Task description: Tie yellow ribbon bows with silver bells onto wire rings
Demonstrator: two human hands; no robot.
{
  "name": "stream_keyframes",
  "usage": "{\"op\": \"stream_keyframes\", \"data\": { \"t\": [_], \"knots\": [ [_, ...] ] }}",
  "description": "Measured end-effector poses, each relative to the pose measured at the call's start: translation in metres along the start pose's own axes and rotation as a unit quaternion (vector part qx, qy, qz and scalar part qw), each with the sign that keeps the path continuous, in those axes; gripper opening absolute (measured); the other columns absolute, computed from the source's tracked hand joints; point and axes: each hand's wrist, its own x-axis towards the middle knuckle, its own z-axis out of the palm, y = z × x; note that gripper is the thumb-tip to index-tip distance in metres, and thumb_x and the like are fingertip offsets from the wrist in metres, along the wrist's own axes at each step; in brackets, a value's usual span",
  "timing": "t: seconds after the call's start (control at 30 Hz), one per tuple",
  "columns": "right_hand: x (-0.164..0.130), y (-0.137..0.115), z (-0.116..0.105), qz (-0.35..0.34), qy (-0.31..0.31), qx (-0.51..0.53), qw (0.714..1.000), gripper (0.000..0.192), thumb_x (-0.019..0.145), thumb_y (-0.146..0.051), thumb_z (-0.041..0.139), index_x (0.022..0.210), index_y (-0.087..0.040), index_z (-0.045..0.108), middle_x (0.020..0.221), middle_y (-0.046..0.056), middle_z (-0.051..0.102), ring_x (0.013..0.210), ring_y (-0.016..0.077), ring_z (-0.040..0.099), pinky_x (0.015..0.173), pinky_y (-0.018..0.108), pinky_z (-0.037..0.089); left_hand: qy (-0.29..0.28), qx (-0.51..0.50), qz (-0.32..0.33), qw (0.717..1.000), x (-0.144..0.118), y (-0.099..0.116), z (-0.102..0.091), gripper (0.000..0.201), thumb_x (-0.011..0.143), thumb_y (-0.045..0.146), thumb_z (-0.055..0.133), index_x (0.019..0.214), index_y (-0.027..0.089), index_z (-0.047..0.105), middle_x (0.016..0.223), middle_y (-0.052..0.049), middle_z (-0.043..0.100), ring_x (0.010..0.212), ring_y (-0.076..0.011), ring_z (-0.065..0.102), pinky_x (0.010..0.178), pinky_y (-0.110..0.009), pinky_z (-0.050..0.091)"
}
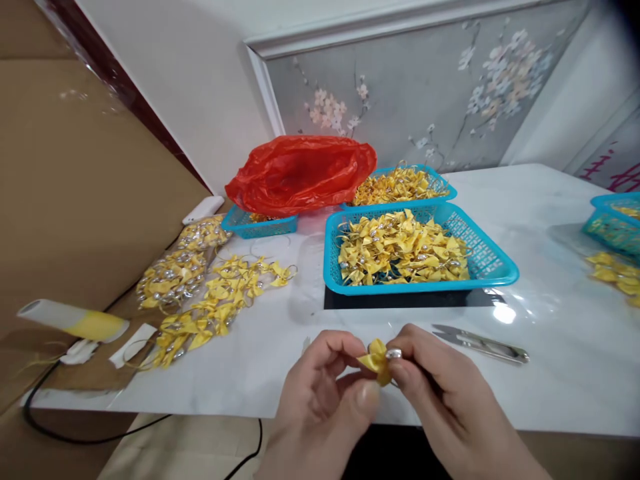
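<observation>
Both hands pinched one small yellow bow at the near edge of the white table point(550, 373).

Largest first: the table carried a red plastic bag point(300, 172) at the back, then a blue basket point(493, 263) heaped with yellow bows, a second blue basket point(440, 181) behind it, and strings of bows point(215, 307) spread to the left. Snips point(483, 343) lay flat just beyond the hands, long axis running left to right. Left hand point(320, 393) was curled nearly closed, fingertips gripping the yellow bow point(376, 360); right hand point(440, 393) likewise closed, pinching its silver bead point(393, 354). The bow sat between the two hands just above the table edge, long axis tilted, upper end by the bead, lower end toward the left thumb.
</observation>
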Motion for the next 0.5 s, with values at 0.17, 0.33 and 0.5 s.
{"op": "stream_keyframes", "data": {
  "t": [0.17, 0.33, 0.5],
  "knots": [
    [-0.002, 0.006, 0.004, -0.047, 0.001, -0.043, 0.998, 0.019, 0.100, -0.013, 0.044, 0.085, -0.021, 0.051, 0.076, -0.002, 0.052, 0.065, 0.0101, 0.051, 0.059, 0.021, 0.040, 0.067, -0.013, -0.051, 0.996, 0.005, -0.007, 0.010, 0.022, 0.083, 0.035, 0.076, 0.073, 0.017, 0.067, 0.069, 0.002, 0.059, 0.070, -0.0110, 0.051, 0.069, -0.021, 0.042],
    [0.000, 0.005, 0.009, -0.005, 0.031, 0.042, 0.999, 0.025, 0.102, -0.019, 0.042, 0.080, -0.021, 0.053, 0.073, -0.002, 0.052, 0.064, 0.0099, 0.053, 0.058, 0.019, 0.043, 0.034, -0.245, -0.187, 0.951, 0.010, -0.014, 0.016, 0.033, 0.069, 0.031, 0.087, 0.061, 0.014, 0.060, 0.063, 0.002, 0.052, 0.060, -0.0088, 0.040, 0.060, -0.020, 0.038],
    [-0.001, 0.005, 0.010, 0.051, 0.023, 0.104, 0.993, 0.031, 0.103, -0.028, 0.042, 0.075, -0.021, 0.052, 0.071, -0.003, 0.051, 0.063, 0.0088, 0.053, 0.058, 0.016, 0.043, 0.037, -0.257, -0.205, 0.944, 0.010, -0.018, 0.018, 0.034, 0.067, 0.031, 0.087, 0.061, 0.015, 0.057, 0.063, 0.003, 0.048, 0.062, -0.0101, 0.038, 0.062, -0.022, 0.038]
  ]
}}
